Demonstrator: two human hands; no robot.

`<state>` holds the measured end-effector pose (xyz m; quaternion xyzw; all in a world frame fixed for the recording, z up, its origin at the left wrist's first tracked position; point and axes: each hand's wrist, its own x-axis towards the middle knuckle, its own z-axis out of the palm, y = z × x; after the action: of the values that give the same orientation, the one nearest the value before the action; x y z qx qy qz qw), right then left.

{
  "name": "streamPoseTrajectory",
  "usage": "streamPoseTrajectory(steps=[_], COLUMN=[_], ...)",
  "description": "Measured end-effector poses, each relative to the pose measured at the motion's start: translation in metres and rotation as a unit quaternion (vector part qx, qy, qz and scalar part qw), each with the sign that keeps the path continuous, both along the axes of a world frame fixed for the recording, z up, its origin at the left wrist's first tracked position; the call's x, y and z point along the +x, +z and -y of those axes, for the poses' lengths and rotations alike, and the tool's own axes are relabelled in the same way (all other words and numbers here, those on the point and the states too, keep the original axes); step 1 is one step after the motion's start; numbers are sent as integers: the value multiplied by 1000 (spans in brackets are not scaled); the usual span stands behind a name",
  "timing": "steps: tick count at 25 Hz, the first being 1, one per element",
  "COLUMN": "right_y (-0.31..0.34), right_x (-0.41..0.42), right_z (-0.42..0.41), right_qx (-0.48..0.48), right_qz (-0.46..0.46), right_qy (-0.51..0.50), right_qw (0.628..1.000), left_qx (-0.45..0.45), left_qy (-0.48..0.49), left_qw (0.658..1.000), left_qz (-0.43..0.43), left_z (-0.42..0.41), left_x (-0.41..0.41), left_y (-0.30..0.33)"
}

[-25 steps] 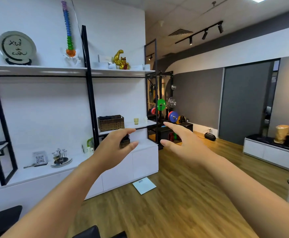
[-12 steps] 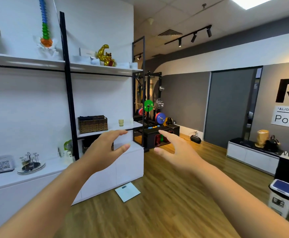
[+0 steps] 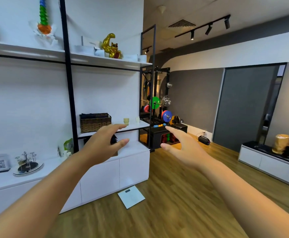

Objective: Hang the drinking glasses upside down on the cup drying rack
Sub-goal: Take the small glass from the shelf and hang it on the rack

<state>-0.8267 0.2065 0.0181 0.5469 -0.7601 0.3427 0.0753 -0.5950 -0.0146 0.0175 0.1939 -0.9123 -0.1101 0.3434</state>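
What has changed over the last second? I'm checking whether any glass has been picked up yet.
Nothing was picked up. The view swung right, then partly back. Both the left hand and right hand stay outstretched, open and empty. The glasses remain on the shelf, the drying rack on the counter.

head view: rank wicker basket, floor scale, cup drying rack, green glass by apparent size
1. wicker basket
2. floor scale, close to the basket; nearer the camera, so unsure
3. cup drying rack
4. green glass

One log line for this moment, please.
left hand: open, empty | right hand: open, empty | glasses: on shelf | rack: on counter, bare
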Motion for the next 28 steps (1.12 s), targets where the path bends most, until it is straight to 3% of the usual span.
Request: streamPoseTrajectory(steps=[14, 21, 28], right_y=[-13, 2, -16], right_x=[-205, -296, -379], right_z=[145, 189, 279], right_qx=[34, 29, 32], right_qz=[-72, -45, -33], right_qy=[94, 128, 133], right_qw=[992, 990, 990], left_qx=[4, 32, 46], left_qy=[74, 96, 99], left_qw=[997, 995, 994], left_qz=[9, -3, 2], left_z=[80, 112, 205], left_x=[-171, -248, -337], left_y=[-25, -8, -30])
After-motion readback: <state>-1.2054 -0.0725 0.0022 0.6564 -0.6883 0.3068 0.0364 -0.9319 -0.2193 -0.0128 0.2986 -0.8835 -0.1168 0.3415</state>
